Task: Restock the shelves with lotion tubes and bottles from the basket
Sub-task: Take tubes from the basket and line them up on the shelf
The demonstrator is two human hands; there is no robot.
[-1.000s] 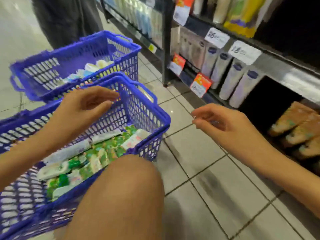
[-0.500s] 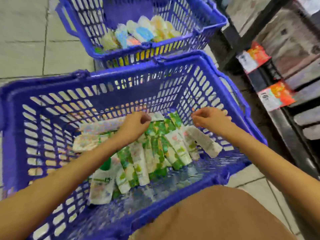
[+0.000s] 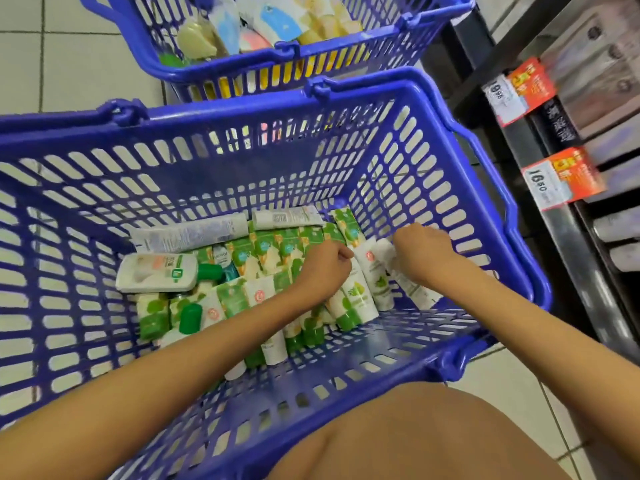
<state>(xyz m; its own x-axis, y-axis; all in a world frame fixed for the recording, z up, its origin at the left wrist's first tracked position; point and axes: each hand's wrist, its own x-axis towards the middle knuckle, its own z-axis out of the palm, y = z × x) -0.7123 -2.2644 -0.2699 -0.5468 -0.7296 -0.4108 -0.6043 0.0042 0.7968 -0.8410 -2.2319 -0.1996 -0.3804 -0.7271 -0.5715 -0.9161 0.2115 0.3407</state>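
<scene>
Fingers (image 3: 403, 237) of my right hand (image 3: 424, 252) curl round the far end of a white tube (image 3: 383, 251) lying close to the right wall of the blue basket (image 3: 519, 216). My left hand (image 3: 323, 268) is just beside it, fingers bent under into the pile of lotion tubes (image 3: 256, 251); I cannot tell whether they hold one. The green-and-white tubes lie in rows on the basket floor, most with caps toward me. Both my forearms cross over the near ones and hide part of them. At the left of the pile a white bottle (image 3: 159, 277) with a green cap lies on its side, and two long pale tubes (image 3: 194, 233) lie crosswise along the far edge. Just beyond stands a second blue basket (image 3: 287, 53) with yellow, blue and white packets in it. To the right are the dark shelves (image 3: 554, 237), with orange price tags (image 3: 561, 178) on their edges. My bare knee (image 3: 415, 438) is against the near right corner, over a pale tiled floor (image 3: 79, 64).
</scene>
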